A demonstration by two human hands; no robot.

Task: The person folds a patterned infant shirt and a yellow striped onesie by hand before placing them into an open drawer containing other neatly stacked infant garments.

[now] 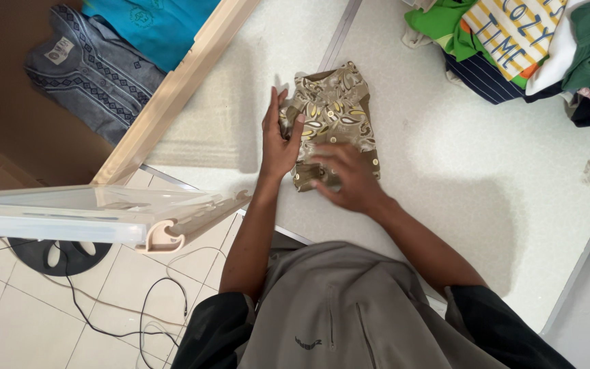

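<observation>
Olive paisley garment lies folded square under both hands

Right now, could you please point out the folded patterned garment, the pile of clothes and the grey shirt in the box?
folded patterned garment [332, 102]: head view, its upper middle.
pile of clothes [513, 34]: head view, the striped top.
grey shirt [93, 72]: head view, its chest.

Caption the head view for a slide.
Both hands, left hand and right hand, press a folded patterned garment on a white table.
</observation>
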